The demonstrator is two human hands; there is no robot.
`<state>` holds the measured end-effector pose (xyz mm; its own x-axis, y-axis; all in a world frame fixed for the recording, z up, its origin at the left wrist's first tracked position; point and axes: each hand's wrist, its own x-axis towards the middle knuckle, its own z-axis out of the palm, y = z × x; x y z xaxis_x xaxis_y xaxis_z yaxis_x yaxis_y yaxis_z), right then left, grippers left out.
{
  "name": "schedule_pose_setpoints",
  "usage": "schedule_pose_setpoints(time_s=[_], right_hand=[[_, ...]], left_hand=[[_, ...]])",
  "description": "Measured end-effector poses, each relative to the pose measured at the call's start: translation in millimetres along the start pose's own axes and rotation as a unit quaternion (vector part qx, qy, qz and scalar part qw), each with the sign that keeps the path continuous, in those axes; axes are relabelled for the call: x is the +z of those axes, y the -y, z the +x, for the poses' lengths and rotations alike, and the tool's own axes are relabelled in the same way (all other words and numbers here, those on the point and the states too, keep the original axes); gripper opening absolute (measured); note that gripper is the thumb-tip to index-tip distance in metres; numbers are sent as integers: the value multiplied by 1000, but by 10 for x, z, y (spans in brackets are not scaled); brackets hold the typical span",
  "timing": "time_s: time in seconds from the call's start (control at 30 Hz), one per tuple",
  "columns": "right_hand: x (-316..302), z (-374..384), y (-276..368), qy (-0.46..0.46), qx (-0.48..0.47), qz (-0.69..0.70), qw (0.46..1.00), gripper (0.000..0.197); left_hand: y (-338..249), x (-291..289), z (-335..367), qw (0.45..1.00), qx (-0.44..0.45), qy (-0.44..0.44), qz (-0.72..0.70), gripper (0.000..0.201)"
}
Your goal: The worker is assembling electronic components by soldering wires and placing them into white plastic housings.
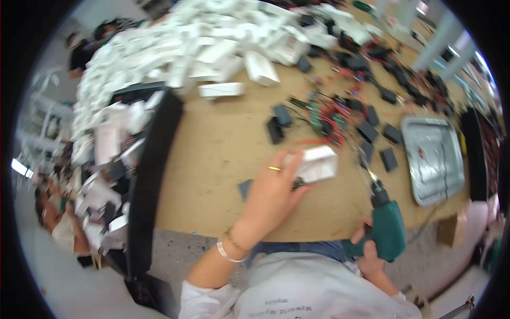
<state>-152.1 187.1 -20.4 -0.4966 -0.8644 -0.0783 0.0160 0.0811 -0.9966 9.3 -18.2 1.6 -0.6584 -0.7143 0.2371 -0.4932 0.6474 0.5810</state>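
Note:
My left hand (272,186), with a ring and bracelets, is closed around a white open box-shaped plastic casing (321,159) over the middle of the table. Something small and dark shows beneath the casing by my fingertips, too blurred to name. By the table's front edge, my right hand (370,260) grips a green power drill (390,228) with a black chuck. Its tip points away from me, to the right of the casing and apart from it. A dark grey block (245,189) lies partly hidden behind my left hand.
White casings (212,50) are heaped along the far left. A black bin (154,159) full of white and dark parts stands at the left. Green circuit boards with red wires (326,117) and several black blocks (367,131) lie beyond the casing. A metal tray (435,186) sits right.

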Motion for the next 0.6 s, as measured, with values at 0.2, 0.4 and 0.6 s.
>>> schedule_pose_setpoints(time_s=[0.2,0.4,0.6], right_hand=[[-66,5,-185,-69,-68,61,993,56],[-224,-63,-388,-64,18,51,996,50],[-162,-26,-301,-92,58,78,991,54]], left_hand=[[79,-433,70,994,-33,-93,-41,59],[438,-2140,85,897,-194,-395,40,55],[900,-3316,-648,770,-336,-480,252,57]])
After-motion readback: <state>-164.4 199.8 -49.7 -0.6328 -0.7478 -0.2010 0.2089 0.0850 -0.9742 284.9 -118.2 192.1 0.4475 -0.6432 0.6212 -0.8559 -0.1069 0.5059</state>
